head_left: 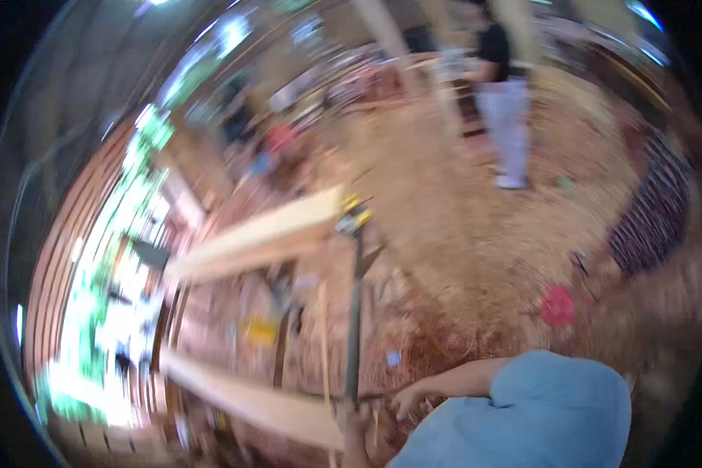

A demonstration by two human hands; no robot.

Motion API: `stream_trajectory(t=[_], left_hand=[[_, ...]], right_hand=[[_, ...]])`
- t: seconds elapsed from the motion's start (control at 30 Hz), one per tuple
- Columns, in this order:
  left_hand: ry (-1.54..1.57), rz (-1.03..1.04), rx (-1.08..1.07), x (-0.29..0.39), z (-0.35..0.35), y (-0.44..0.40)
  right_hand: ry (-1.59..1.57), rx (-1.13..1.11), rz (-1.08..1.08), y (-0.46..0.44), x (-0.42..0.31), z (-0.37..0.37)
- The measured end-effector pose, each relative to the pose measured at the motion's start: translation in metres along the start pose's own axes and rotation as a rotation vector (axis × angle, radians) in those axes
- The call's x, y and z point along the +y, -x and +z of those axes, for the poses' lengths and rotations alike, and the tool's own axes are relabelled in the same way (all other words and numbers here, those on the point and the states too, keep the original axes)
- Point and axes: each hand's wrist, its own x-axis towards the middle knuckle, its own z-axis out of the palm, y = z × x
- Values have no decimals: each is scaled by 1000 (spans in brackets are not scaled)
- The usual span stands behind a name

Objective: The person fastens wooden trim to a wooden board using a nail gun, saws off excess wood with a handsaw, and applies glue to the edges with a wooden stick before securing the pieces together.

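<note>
A long dark clamp bar (354, 327) runs up from the near beam (249, 402) to the far pale beam (265, 230). At its far end, a yellow and grey clamp head (354, 214) meets that beam's end. My left hand (354, 423) is closed around the bar's near end, blurred by motion. Just right of it, my right hand (410, 399) reaches out from a light blue sleeve (554, 398), its fingers loosely apart and nothing visible in them. A thin wooden strip (325, 335) lies alongside the bar.
A person in a dark top and pale trousers (505, 117) stands at the upper right. Another person in patterned clothing (654, 207) bends at the right near a red object (558, 304). Wood shavings (444, 210) cover the floor. A yellow object (259, 329) lies between the beams.
</note>
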Motion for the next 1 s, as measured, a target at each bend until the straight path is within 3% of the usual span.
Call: stream_trajectory(t=[0.03, 0.07, 0.1, 0.17, 0.23, 0.3, 0.33, 0.37, 0.43, 0.47, 0.53, 0.57, 0.63, 0.7, 0.77, 0.93, 0.97, 1.0], left_hand=[[108, -70, -116, 30, -31, -13], [40, -112, -84, 27, -29, -10], [-9, -91, -57, 23, -25, -4], [29, -118, -15, 28, -31, -2], [-38, -253, 87, 45, -39, 17], [-137, -527, 224, 48, -35, 34], [-202, -631, 184, 49, -32, 52], [-208, -630, 185, 56, -33, 65], [-161, -894, 403, 74, -34, 93], [-169, -906, 389, 75, -31, 107], [145, -1034, 332, 68, -33, 127], [134, -1043, 328, 66, -32, 133], [673, -1076, 503, 85, -49, 107], [684, -1068, 493, 81, -45, 106], [462, -869, 405, 81, -44, 107], [475, -842, 365, 94, -58, 109], [421, -753, 318, 71, -20, 127], [444, -801, 354, 74, -22, 119]], right_hand=[[-26, -56, 32, -24, 29, -6], [-50, -113, 64, -50, 58, -2], [-90, -25, 26, -28, 42, 0], [-98, -138, 75, -37, 41, 3], [-155, 268, -30, -27, 23, 9], [-58, 295, -14, -34, 4, 7], [16, 357, 6, -37, -4, 8], [15, 355, 1, -37, -13, 12], [-80, 460, -61, -31, -29, 19], [-90, 445, -51, -36, -28, 22], [-147, 516, -171, -54, -28, 31], [-154, 503, -171, -59, -28, 35], [-179, 440, -232, -66, -36, 36], [-157, 489, -200, -64, -46, 38], [-181, 489, -298, -58, -55, 37], [5, 451, -112, -46, -80, 32], [30, 442, -156, -60, -60, 32], [140, 510, -149, -90, -13, 31]])
